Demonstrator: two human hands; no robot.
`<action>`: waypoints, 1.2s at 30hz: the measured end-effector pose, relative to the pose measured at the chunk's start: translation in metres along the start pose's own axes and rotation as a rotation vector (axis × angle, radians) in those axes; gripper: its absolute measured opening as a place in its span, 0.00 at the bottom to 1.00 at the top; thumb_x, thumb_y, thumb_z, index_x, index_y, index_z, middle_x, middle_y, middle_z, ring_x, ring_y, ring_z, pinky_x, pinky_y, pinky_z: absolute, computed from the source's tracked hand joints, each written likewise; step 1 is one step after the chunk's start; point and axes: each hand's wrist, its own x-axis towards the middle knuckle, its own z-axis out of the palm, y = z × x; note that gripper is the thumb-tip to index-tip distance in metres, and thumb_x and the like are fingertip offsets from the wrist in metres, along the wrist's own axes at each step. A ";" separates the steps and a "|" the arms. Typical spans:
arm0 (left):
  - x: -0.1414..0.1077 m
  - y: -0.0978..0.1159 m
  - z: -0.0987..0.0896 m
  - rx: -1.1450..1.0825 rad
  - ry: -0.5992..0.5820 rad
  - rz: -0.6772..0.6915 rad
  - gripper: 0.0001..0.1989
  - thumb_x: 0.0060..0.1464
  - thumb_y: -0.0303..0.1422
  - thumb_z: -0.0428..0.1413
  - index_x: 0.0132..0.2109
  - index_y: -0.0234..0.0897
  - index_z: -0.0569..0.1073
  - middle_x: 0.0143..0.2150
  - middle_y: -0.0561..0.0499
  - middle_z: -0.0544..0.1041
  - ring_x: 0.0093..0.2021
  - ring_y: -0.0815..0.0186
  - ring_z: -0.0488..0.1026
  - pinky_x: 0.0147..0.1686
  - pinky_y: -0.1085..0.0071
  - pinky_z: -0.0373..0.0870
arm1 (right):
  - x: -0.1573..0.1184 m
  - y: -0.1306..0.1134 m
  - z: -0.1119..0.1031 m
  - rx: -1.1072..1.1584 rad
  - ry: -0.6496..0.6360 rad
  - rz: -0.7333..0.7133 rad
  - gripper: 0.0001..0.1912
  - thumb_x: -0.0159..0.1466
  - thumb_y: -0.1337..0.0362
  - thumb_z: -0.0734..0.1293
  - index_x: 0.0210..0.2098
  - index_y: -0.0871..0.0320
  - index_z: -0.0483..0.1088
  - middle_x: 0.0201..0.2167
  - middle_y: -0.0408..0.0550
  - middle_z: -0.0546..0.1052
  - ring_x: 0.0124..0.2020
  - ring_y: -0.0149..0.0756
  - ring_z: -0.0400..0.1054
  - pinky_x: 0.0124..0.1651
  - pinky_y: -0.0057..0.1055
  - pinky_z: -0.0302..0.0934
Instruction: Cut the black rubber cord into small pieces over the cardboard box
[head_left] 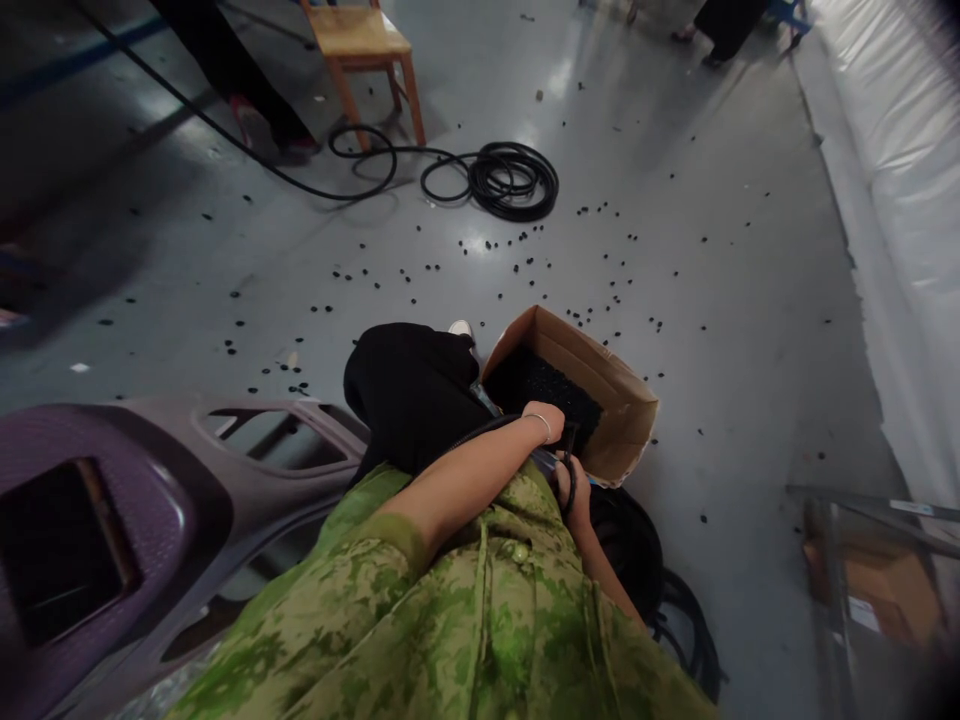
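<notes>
My left hand (546, 422), with a thin bracelet at the wrist, is closed at the near edge of an open cardboard box (628, 405). What its fingers hold is hidden. Just below it, my right hand (576, 495) is closed around a dark, curved, strip-like piece (571, 482), whose exact kind I cannot make out. A short dark part stands up between the two hands. Small black pieces (551, 385) fill much of the box. Both hands are close together above my lap, in front of the green patterned clothing (517, 600).
Small black bits are scattered over the grey floor (750, 350). A coiled black hose (517, 180) lies ahead, near a wooden chair (364, 35) and a person's leg (232, 70). At left is a purple-grey plastic chair (180, 440) with a phone-like dark slab (60, 550) on it.
</notes>
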 end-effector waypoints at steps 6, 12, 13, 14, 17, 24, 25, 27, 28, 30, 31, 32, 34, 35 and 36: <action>-0.003 -0.002 -0.003 0.009 0.006 0.015 0.17 0.59 0.33 0.50 0.50 0.30 0.76 0.50 0.36 0.76 0.51 0.55 0.73 0.47 0.65 0.71 | 0.002 0.000 -0.001 -0.042 -0.021 0.000 0.24 0.58 0.49 0.61 0.43 0.61 0.72 0.35 0.50 0.77 0.35 0.38 0.69 0.40 0.32 0.62; -0.004 -0.003 -0.003 0.021 0.032 0.029 0.17 0.58 0.33 0.51 0.50 0.31 0.76 0.49 0.36 0.77 0.51 0.56 0.73 0.47 0.65 0.70 | 0.005 0.003 -0.001 -0.103 -0.031 -0.030 0.22 0.58 0.51 0.60 0.42 0.61 0.72 0.36 0.51 0.78 0.37 0.39 0.71 0.41 0.33 0.63; -0.004 -0.003 -0.003 0.023 0.034 0.029 0.17 0.58 0.33 0.51 0.50 0.31 0.76 0.49 0.35 0.77 0.51 0.56 0.73 0.47 0.65 0.70 | 0.006 0.004 -0.001 -0.117 -0.034 -0.034 0.23 0.58 0.50 0.60 0.42 0.61 0.72 0.36 0.51 0.78 0.37 0.39 0.71 0.41 0.33 0.63; -0.004 -0.004 -0.003 0.026 0.036 0.028 0.17 0.58 0.33 0.51 0.50 0.31 0.76 0.49 0.35 0.77 0.51 0.55 0.74 0.47 0.65 0.70 | 0.007 0.005 0.000 -0.131 -0.035 -0.041 0.23 0.58 0.50 0.60 0.42 0.61 0.72 0.35 0.51 0.78 0.37 0.39 0.71 0.41 0.32 0.63; -0.003 -0.006 -0.002 0.034 0.042 0.023 0.17 0.58 0.33 0.51 0.50 0.31 0.77 0.49 0.36 0.77 0.51 0.56 0.74 0.47 0.66 0.70 | 0.009 0.008 0.002 -0.177 -0.023 -0.063 0.24 0.59 0.49 0.59 0.43 0.61 0.71 0.35 0.52 0.78 0.37 0.39 0.71 0.41 0.32 0.63; 0.000 -0.014 0.000 0.088 0.051 0.016 0.16 0.57 0.32 0.52 0.50 0.33 0.77 0.49 0.36 0.77 0.50 0.56 0.74 0.47 0.65 0.70 | 0.012 0.015 0.009 -0.256 -0.018 -0.108 0.24 0.59 0.50 0.59 0.47 0.60 0.71 0.36 0.53 0.78 0.36 0.41 0.72 0.40 0.33 0.64; 0.000 -0.015 0.000 0.104 0.040 0.020 0.16 0.56 0.31 0.53 0.50 0.33 0.77 0.49 0.36 0.77 0.50 0.56 0.74 0.47 0.65 0.70 | 0.012 0.015 0.010 -0.258 -0.014 -0.115 0.24 0.59 0.50 0.59 0.47 0.60 0.71 0.36 0.53 0.79 0.35 0.40 0.72 0.40 0.33 0.64; -0.001 -0.016 0.000 0.130 0.019 0.030 0.16 0.55 0.29 0.53 0.49 0.33 0.77 0.49 0.37 0.77 0.50 0.56 0.74 0.47 0.65 0.71 | 0.013 0.017 0.011 -0.260 -0.012 -0.116 0.25 0.60 0.50 0.59 0.47 0.60 0.70 0.35 0.53 0.79 0.35 0.40 0.72 0.39 0.33 0.64; 0.000 -0.017 0.000 0.133 0.016 0.032 0.16 0.55 0.29 0.53 0.49 0.33 0.77 0.49 0.37 0.77 0.50 0.56 0.74 0.46 0.65 0.71 | 0.013 0.016 0.011 -0.258 -0.013 -0.115 0.25 0.60 0.50 0.59 0.47 0.61 0.70 0.35 0.52 0.79 0.35 0.40 0.72 0.39 0.33 0.64; 0.000 -0.017 0.000 0.109 0.031 0.022 0.16 0.55 0.29 0.53 0.49 0.32 0.77 0.49 0.36 0.77 0.50 0.56 0.74 0.46 0.65 0.71 | 0.012 0.014 0.010 -0.246 -0.013 -0.119 0.25 0.59 0.49 0.60 0.47 0.60 0.70 0.36 0.52 0.79 0.37 0.41 0.72 0.40 0.33 0.64; 0.001 -0.017 0.000 0.088 0.047 0.011 0.16 0.55 0.29 0.53 0.49 0.32 0.77 0.48 0.36 0.77 0.50 0.57 0.74 0.46 0.66 0.71 | 0.011 0.012 0.009 -0.232 -0.009 -0.124 0.25 0.59 0.49 0.60 0.47 0.60 0.70 0.37 0.52 0.78 0.38 0.41 0.72 0.41 0.34 0.64; 0.001 -0.017 0.000 0.065 0.062 -0.002 0.16 0.56 0.29 0.53 0.49 0.33 0.77 0.48 0.36 0.78 0.50 0.57 0.74 0.47 0.66 0.71 | 0.010 0.009 0.008 -0.212 -0.005 -0.126 0.25 0.58 0.49 0.61 0.47 0.60 0.70 0.39 0.53 0.78 0.39 0.41 0.71 0.42 0.34 0.64; 0.002 -0.017 -0.001 0.026 0.085 -0.021 0.15 0.56 0.31 0.53 0.49 0.34 0.77 0.48 0.36 0.78 0.50 0.57 0.74 0.47 0.66 0.70 | 0.006 0.000 0.004 -0.143 -0.012 -0.106 0.25 0.58 0.49 0.62 0.48 0.60 0.70 0.41 0.53 0.78 0.40 0.40 0.71 0.43 0.34 0.64; 0.001 -0.017 -0.002 0.013 0.095 -0.025 0.15 0.56 0.31 0.53 0.49 0.34 0.77 0.48 0.37 0.78 0.50 0.58 0.74 0.48 0.66 0.70 | 0.004 -0.005 0.002 -0.091 -0.030 -0.074 0.25 0.58 0.49 0.62 0.48 0.60 0.70 0.39 0.52 0.78 0.38 0.39 0.71 0.42 0.34 0.64; 0.000 -0.017 -0.003 0.003 0.103 -0.026 0.15 0.57 0.31 0.52 0.49 0.34 0.77 0.48 0.37 0.78 0.50 0.58 0.74 0.47 0.66 0.70 | 0.002 -0.011 -0.001 -0.031 -0.062 -0.023 0.25 0.59 0.49 0.62 0.48 0.60 0.69 0.35 0.50 0.78 0.33 0.37 0.71 0.38 0.32 0.64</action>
